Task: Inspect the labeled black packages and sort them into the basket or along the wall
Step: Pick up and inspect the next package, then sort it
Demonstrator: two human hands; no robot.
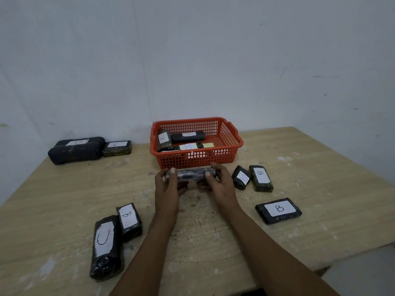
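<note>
Two hands, the left hand and the right hand, clamp the ends of one black plastic-wrapped package, raised just before the red plastic mesh basket near the surface's far edge. It looks light, firm and slick-skinned; gripping its short ends seems safest.

Both hands hold a black package before the red basket.
</note>
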